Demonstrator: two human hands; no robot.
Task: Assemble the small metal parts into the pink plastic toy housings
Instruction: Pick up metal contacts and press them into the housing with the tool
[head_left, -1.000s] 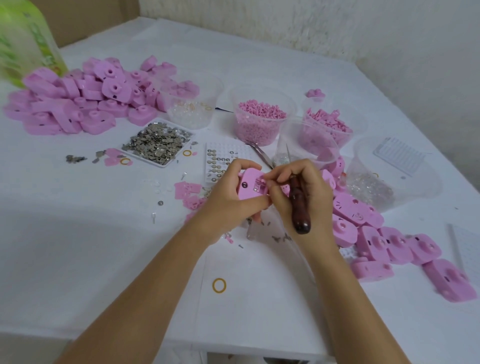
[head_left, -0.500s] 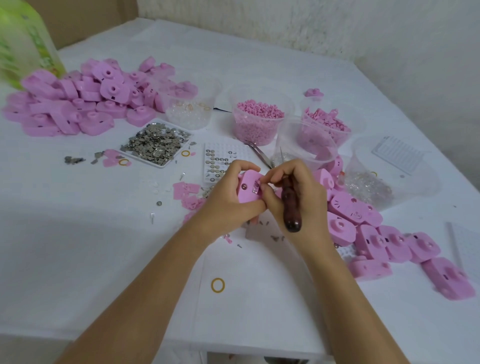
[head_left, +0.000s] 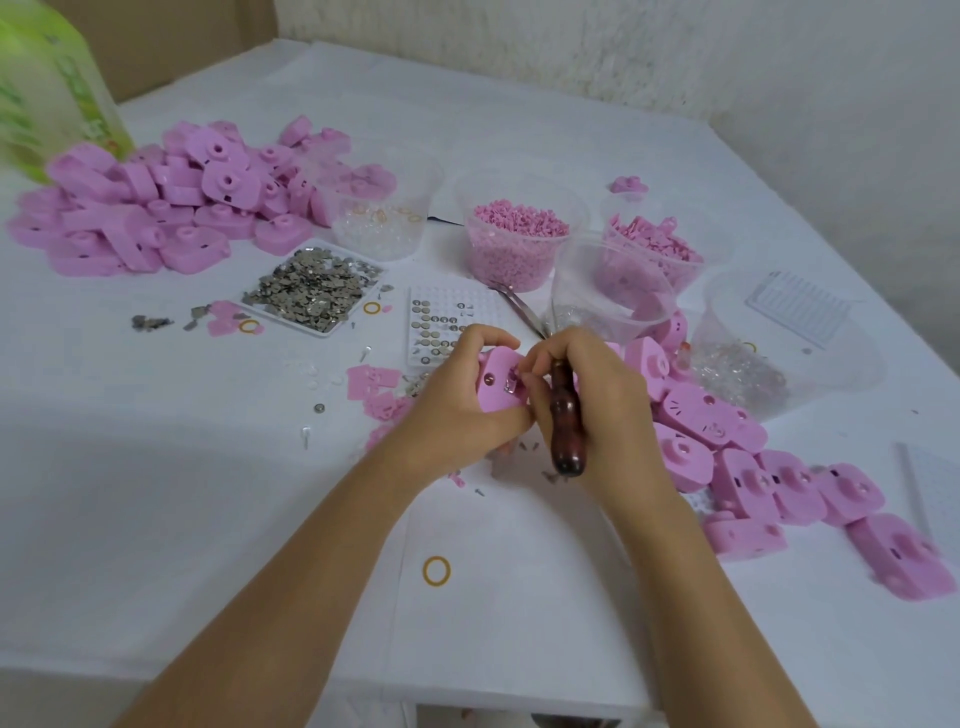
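Pink plastic fills the left hand (head_left: 462, 400): its fingers and thumb curl round one housing (head_left: 493, 387), held just above the white table (head_left: 208, 519) in the middle of the view. A small metal part (head_left: 511, 385) sits on the housing's upturned face, and the right hand (head_left: 602, 410) pinches at it with thumb and forefinger. The same hand grips a tool (head_left: 565, 431) with a dark wooden handle. The handle's butt points back toward the person and its tip is hidden behind the fingers.

Just beyond the hands lies a white grid tray (head_left: 452, 312) holding round button cells, with tweezers (head_left: 519, 309) beside it. A row of housings (head_left: 753, 467) runs along the right. Farther back stand clear cups, one filled with pink beads (head_left: 519, 244), and a flat tray of grey metal pieces (head_left: 311, 288). A larger heap of housings (head_left: 156, 208) lies at the far left beside a green bottle (head_left: 47, 93). A yellow rubber band (head_left: 436, 570) rests near the table's front edge.
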